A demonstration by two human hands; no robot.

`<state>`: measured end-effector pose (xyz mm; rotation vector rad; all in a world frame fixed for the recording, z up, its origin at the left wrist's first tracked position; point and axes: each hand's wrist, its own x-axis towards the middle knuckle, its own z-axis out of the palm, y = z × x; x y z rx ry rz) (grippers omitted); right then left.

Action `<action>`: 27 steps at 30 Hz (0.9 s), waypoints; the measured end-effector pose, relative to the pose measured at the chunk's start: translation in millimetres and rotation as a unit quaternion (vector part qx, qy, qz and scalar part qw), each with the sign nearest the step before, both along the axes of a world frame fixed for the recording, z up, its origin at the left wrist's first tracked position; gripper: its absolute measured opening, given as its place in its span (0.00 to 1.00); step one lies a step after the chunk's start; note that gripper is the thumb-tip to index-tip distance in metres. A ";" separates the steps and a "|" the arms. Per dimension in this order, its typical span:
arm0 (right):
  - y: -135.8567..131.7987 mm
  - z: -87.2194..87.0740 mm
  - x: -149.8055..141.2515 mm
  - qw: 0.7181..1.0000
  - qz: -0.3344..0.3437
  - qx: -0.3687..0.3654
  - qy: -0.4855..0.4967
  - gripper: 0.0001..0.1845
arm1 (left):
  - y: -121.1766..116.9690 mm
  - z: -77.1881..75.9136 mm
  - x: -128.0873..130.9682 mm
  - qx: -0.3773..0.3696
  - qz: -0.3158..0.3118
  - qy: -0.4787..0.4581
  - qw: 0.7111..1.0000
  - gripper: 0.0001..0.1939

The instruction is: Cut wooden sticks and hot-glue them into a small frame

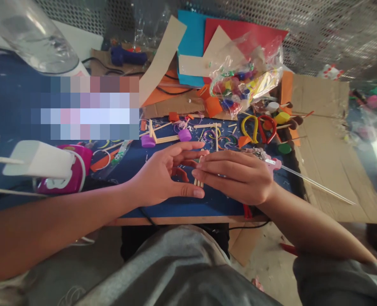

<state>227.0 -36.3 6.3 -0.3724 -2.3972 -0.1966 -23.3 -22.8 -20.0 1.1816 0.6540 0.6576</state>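
A small row of wooden craft sticks (pixel 199 182), set side by side, is held upright just above the front of the blue table. My right hand (pixel 239 176) pinches it from the right, its fingers covering much of the sticks. From the left, my left hand (pixel 166 172) curves round the same sticks, thumb at the lower end and fingertips near the upper end. Just beyond my hands lies a frame of glued sticks (pixel 167 139) with purple bottle caps (pixel 148 141) on it. A lone stick (pixel 217 137) stands up behind my right fingers.
A pink glue gun (pixel 275 163) lies right of my right hand, by a cardboard sheet (pixel 325 148). A white charger (pixel 42 159) sits in a magenta socket block (pixel 85 157) at left. Behind are a clear plastic bag (pixel 242 85), coloured paper (pixel 191 32) and loose scraps.
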 end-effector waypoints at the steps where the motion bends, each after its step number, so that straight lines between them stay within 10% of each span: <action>1: 0.0 -0.7 0.4 1.000 0.002 -0.003 -0.003 0.08 | -0.1 0.0 0.6 0.004 0.002 0.004 1.000 0.52; 27: -2.8 -6.5 -3.0 0.999 -0.023 0.000 0.031 0.09 | -4.2 2.7 3.6 0.030 0.014 -0.003 0.999 0.49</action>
